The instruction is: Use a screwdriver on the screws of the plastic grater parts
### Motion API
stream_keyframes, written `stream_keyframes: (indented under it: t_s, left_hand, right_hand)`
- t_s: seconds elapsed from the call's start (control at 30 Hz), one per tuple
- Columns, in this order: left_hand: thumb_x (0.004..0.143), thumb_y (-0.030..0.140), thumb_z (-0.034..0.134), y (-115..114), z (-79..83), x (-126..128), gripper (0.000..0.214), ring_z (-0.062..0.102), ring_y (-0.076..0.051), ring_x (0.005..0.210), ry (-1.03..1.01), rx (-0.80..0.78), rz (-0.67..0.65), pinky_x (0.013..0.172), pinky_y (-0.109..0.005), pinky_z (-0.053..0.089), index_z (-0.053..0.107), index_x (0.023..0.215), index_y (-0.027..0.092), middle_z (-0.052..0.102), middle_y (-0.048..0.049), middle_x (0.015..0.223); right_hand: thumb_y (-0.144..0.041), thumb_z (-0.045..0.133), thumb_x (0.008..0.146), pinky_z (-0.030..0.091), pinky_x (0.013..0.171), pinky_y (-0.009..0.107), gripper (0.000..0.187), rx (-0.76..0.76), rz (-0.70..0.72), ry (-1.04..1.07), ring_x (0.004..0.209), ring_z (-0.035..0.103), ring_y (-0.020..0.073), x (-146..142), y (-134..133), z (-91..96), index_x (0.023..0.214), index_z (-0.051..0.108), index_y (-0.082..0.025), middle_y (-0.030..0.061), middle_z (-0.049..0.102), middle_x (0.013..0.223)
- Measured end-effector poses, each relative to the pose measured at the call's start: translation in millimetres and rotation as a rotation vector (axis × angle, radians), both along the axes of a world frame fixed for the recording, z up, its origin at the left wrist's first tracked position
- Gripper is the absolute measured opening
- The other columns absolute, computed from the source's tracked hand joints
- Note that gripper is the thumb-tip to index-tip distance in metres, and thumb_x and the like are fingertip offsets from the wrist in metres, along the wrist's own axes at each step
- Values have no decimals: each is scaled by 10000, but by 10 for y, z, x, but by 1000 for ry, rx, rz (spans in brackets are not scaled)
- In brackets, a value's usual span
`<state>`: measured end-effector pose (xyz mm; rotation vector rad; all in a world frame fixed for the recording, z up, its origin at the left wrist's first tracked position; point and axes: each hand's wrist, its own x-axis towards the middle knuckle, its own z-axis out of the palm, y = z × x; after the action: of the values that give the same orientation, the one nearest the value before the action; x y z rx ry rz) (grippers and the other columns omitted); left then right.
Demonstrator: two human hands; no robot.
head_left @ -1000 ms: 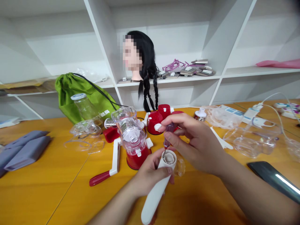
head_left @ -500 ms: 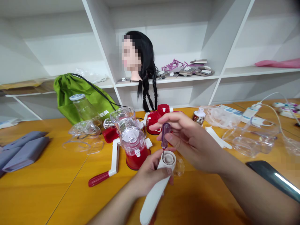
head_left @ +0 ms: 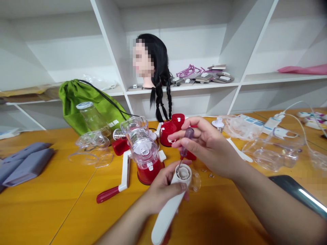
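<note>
The right hand (head_left: 209, 148) has its fingers (head_left: 178, 136) closed on a small purple-handled screwdriver (head_left: 189, 133), thin shaft tilted down, tip at the round recessed end of a white plastic handle (head_left: 166, 217). The left hand (head_left: 163, 189) grips that handle upright, its fingers (head_left: 178, 186) curled shut just below the end. Touching the handle's far side is a clear plastic piece (head_left: 195, 180); tiny metal bits (head_left: 211, 175) lie on the orange table (head_left: 38, 217) to the right. Left of the hands stands a red-based grinder (head_left: 146, 163) with clear hopper and a red-gripped white crank (head_left: 114, 187). Behind it sits a green drawstring bag (head_left: 76, 102).
</note>
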<state>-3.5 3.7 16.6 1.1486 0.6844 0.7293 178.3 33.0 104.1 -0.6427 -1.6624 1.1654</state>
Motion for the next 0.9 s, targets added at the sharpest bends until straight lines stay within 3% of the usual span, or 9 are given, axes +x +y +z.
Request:
stream_keyframes:
  t_s: [0.2,0.27,0.4,0.47,0.6,0.73,0.9]
  left_hand:
    - [828,335,730,-4,-1,-4,566,548,-99,465,45,-4,-17,400,-174,461,492,1324,203,685,9,702]
    - [824,334,735,-4,-11,-10,530,541,-94,454,45,4,-12,402,-170,457,502,1283,209,685,15,697]
    - [820,344,741,4,-21,-9,400,535,-93,453,44,18,-9,392,-165,449,533,1133,207,690,12,692]
    - [828,355,736,9,-19,-7,364,536,-97,450,47,27,-14,384,-170,448,532,1092,208,695,7,695]
    - [838,366,735,18,-15,-13,367,541,-100,435,50,35,-13,385,-176,451,527,1097,209,694,8,690]
    - [834,387,743,21,-29,-25,428,545,-98,437,57,30,-20,385,-169,446,526,1157,207,700,-1,702]
    - [806,362,760,8,-31,-26,645,579,-117,497,9,7,-16,393,-178,472,472,1365,219,681,11,716]
  right_hand:
    - [-243,672,930,567,606,248,145,151,-190,-251,789,699,143,-14,-119,86,1072,647,-231,46,729,1050]
    - [-221,720,883,560,579,254,256,160,-226,-277,733,688,139,-7,-138,115,1136,679,-238,44,722,1036]
    - [-157,671,910,609,713,285,428,129,-125,-238,861,729,163,9,-162,141,1320,605,-259,39,740,1041]
    - [-139,596,960,612,799,295,352,137,-40,-223,986,729,171,22,-170,143,1293,591,-252,50,746,1106]
    - [-161,516,1015,613,832,307,235,137,87,-216,1020,716,168,65,-173,145,1231,566,-242,75,720,1208]
    - [-160,493,1026,602,849,310,232,171,91,-219,1038,702,168,90,-160,135,1235,553,-240,87,696,1258]
    - [-178,465,1035,591,743,299,276,141,9,-202,896,692,154,92,-121,114,1295,526,-244,74,703,1185]
